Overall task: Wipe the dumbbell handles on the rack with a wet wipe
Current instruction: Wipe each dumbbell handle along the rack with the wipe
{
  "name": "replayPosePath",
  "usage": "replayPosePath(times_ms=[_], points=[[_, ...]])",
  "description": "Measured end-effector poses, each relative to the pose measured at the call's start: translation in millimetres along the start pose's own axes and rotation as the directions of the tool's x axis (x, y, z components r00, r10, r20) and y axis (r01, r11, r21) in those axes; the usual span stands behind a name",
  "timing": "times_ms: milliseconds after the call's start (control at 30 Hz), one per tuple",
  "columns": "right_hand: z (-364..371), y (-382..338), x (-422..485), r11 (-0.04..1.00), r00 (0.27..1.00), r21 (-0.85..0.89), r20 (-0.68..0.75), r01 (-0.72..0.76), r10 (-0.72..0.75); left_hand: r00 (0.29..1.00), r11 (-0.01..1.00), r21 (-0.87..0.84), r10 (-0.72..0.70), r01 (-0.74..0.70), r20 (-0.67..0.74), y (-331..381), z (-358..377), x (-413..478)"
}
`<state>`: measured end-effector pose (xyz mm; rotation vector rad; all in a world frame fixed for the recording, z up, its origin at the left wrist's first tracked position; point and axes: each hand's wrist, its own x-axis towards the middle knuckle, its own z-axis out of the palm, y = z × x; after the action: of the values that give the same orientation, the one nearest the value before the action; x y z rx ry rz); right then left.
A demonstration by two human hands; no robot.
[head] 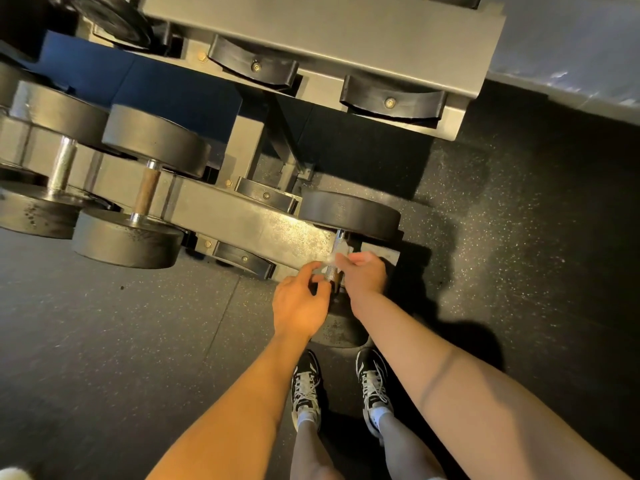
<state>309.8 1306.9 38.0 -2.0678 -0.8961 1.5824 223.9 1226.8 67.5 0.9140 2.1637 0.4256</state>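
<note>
Speckled black rubber floor [519,237] lies under the grey steel rack [242,216]. At the right end of its lower tier, the left hand [299,303] and right hand [363,275] pinch a thin, limp wet wipe [329,259] stretched over the knurled chrome handle [338,242] of a dumbbell [349,213]. The dumbbell looks heavy and rigid and should stay put, though the knurling may snag the wipe.

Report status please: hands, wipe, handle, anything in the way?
Left hand and right hand pinch wet wipe. Wipe across knurled dumbbell handle, lower rack. Nothing in the way.
</note>
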Motion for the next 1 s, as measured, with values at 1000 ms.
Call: replayPosePath(times_ms=[1000], points=[[-5.5,20.7,-24.4,0.916,0.985,-0.364,0.079,0.169,-0.151,0.999,0.999,-0.003,0.04,-0.04,0.016,-10.7,-0.5,6.1]])
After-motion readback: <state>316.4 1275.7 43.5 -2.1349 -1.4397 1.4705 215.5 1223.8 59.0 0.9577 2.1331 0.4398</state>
